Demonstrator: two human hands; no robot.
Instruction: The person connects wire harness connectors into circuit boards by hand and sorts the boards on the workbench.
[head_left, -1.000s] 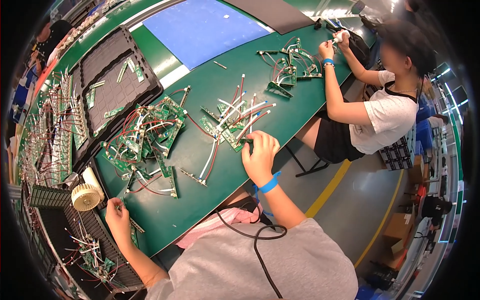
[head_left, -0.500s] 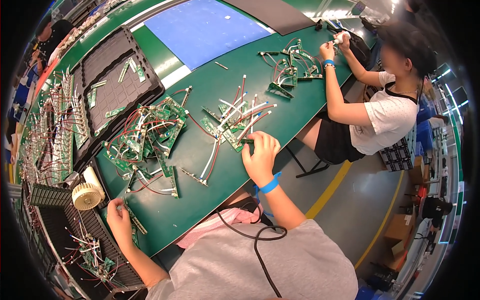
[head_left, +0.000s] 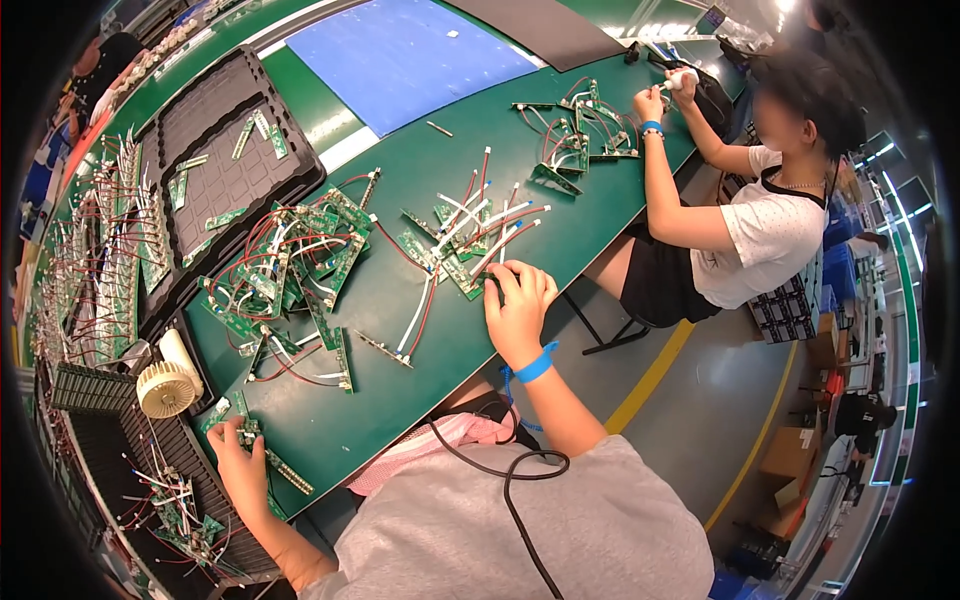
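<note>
My left hand [head_left: 240, 470] is at the near left edge of the green table, its fingers bent round a small green circuit board [head_left: 244, 422]. A narrow strip board [head_left: 290, 473] lies just right of that hand. My right hand [head_left: 518, 315], with a blue wrist strap [head_left: 537, 364], has thumb and fingers closed on the end of a circuit board, partly hidden by the fingers. Beside it is a loose pile of boards [head_left: 462, 277] with white and red wires. A bigger tangle of wired boards [head_left: 290, 262] lies between my hands.
At the left, a black tray [head_left: 215, 165] holds several strip boards, near a row of upright wired boards [head_left: 95, 270]. A cream fan [head_left: 168, 388] stands by a dark bin [head_left: 130, 455]. A blue mat [head_left: 400, 60] lies at the back. A co-worker [head_left: 770, 220] sits at right beside more boards [head_left: 580, 135].
My left hand has shifted slightly down, and the board at its fingertips now shows more fully. The strip board beside it has moved right and nearer. My right hand has stayed nearly still.
</note>
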